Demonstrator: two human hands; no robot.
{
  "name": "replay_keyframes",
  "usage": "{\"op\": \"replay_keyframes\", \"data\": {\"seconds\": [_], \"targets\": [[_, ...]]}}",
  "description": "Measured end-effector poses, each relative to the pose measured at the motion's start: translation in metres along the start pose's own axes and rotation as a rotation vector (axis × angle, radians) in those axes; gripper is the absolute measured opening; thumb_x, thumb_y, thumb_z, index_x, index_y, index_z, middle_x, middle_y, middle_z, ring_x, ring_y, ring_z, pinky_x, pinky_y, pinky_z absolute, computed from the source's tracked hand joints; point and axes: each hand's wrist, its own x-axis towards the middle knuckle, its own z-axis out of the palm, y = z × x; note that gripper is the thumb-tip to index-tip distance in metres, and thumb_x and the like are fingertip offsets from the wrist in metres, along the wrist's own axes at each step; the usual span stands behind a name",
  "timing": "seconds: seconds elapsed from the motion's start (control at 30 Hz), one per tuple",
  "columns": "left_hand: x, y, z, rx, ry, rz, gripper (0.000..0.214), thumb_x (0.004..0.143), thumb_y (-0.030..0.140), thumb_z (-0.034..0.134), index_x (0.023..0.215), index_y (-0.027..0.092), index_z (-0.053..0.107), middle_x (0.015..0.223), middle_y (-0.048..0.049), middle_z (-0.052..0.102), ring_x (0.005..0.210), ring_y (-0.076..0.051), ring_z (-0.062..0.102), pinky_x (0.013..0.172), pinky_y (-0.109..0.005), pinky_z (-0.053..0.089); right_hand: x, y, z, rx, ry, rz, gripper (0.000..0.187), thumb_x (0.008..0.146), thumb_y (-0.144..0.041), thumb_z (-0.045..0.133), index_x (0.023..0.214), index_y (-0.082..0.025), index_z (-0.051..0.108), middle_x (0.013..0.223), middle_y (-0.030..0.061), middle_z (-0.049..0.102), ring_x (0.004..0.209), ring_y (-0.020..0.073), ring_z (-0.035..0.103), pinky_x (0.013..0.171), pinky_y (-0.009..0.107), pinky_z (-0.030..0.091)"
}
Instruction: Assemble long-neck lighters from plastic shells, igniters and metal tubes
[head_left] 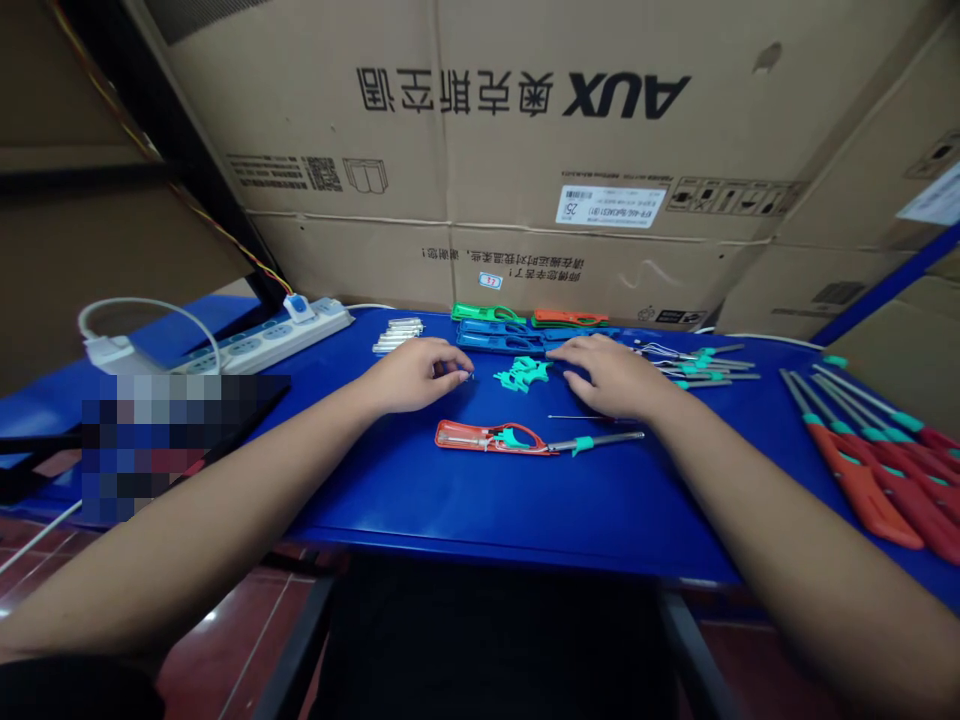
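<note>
My left hand (421,375) is curled above the table, thumb and fingertips close together at a tiny shiny bit that I cannot make out. To its left lie several silver cylinders (397,335). My right hand (611,378) reaches in with fingers stretched and thumb apart, beside a pile of teal triggers (523,374) and close to blue lighter shells (491,334). Beneath the right wrist lies a thin screwdriver (577,417), its handle partly hidden. Nearer me rests an opened orange long-nosed lighter (487,438), its inner parts, teal trigger and metal nozzle (611,440) laid in place.
Green shells (487,313) and orange shells (570,318) lie at the back against a large cardboard box (495,200). Wired nozzles (709,370) are on the right, then several red and orange lighters (862,470). A power strip (262,340) stands at left.
</note>
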Motion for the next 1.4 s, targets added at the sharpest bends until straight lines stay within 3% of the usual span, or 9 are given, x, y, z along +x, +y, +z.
{"op": "replay_keyframes", "data": {"seconds": [0.13,0.3,0.47,0.7,0.9,1.07,1.17,1.27,1.4], "targets": [[0.001,-0.006,-0.008,0.095,0.101,-0.106,0.025,0.086,0.029,0.058,0.102,0.018,0.073,0.089,-0.0055,0.071,0.078,-0.017,0.064,0.073,-0.029,0.047,0.0,0.025,-0.001,-0.086,0.004,0.195,0.046,0.093,-0.027,0.046,0.136,-0.018,0.059,0.137,0.0129,0.06,0.123,0.0319,0.054,0.102,0.048,0.045],[0.0,-0.008,-0.015,0.085,0.169,-0.152,0.025,0.086,0.031,0.057,0.101,0.018,0.073,0.089,-0.0049,0.07,0.077,-0.017,0.063,0.071,-0.029,0.047,-0.001,0.052,0.007,-0.123,-0.012,0.281,0.047,0.089,-0.028,0.049,0.133,-0.017,0.062,0.133,0.0164,0.063,0.12,0.0373,0.055,0.096,0.055,0.046],[0.0,-0.008,-0.012,0.071,0.189,-0.14,0.024,0.085,0.029,0.059,0.1,0.019,0.073,0.092,-0.0057,0.069,0.08,-0.018,0.063,0.071,-0.029,0.047,0.014,0.067,0.004,-0.107,0.037,0.354,0.046,0.093,-0.029,0.043,0.135,-0.019,0.061,0.134,0.0131,0.063,0.119,0.031,0.058,0.098,0.046,0.047],[0.0,-0.006,-0.01,0.032,0.194,-0.142,0.023,0.086,0.032,0.059,0.098,0.019,0.074,0.09,-0.0048,0.068,0.079,-0.017,0.062,0.073,-0.029,0.047,0.059,0.091,0.006,-0.069,0.0,0.385,0.036,0.087,-0.039,0.057,0.112,-0.023,0.076,0.11,0.0105,0.073,0.098,0.027,0.064,0.083,0.037,0.048],[-0.001,0.001,-0.013,-0.007,0.226,-0.081,0.022,0.088,0.032,0.058,0.097,0.019,0.074,0.091,-0.0049,0.067,0.079,-0.016,0.061,0.077,-0.029,0.048,0.061,0.097,0.013,-0.008,0.055,0.375,0.034,0.088,-0.041,0.058,0.108,-0.022,0.078,0.102,0.009,0.073,0.09,0.023,0.062,0.079,0.033,0.047],[-0.006,0.014,-0.011,0.084,0.293,0.042,0.031,0.09,0.032,0.059,0.118,0.021,0.068,0.106,-0.0078,0.063,0.099,-0.021,0.06,0.088,-0.036,0.05,0.047,0.073,-0.014,0.023,0.242,0.333,0.038,0.094,-0.033,0.046,0.113,-0.015,0.074,0.11,0.0128,0.07,0.099,0.0245,0.062,0.086,0.034,0.048],[-0.01,0.029,-0.009,0.228,0.36,0.174,0.058,0.089,0.04,0.064,0.143,0.024,0.049,0.13,-0.0114,0.055,0.119,-0.027,0.052,0.102,-0.043,0.044,0.03,0.033,-0.033,0.057,0.304,0.28,0.039,0.096,-0.036,0.043,0.113,-0.018,0.073,0.102,0.0099,0.073,0.091,0.0246,0.065,0.078,0.035,0.049],[-0.015,0.048,-0.002,0.344,0.339,0.266,0.076,0.084,0.049,0.069,0.149,0.023,0.039,0.147,-0.0145,0.045,0.131,-0.033,0.043,0.108,-0.05,0.038,0.007,-0.018,-0.041,0.277,0.223,0.041,0.031,0.095,-0.035,0.049,0.103,-0.021,0.076,0.099,0.0067,0.076,0.086,0.0225,0.068,0.074,0.034,0.049],[-0.022,0.068,0.011,0.319,0.112,0.352,0.058,0.091,0.051,0.06,0.14,0.023,0.05,0.116,-0.0108,0.067,0.104,-0.026,0.062,0.088,-0.04,0.05,-0.017,-0.06,-0.036,0.466,0.112,-0.091,0.027,0.096,-0.03,0.05,0.097,-0.023,0.076,0.092,0.0036,0.077,0.081,0.0186,0.068,0.073,0.03,0.049]]}}
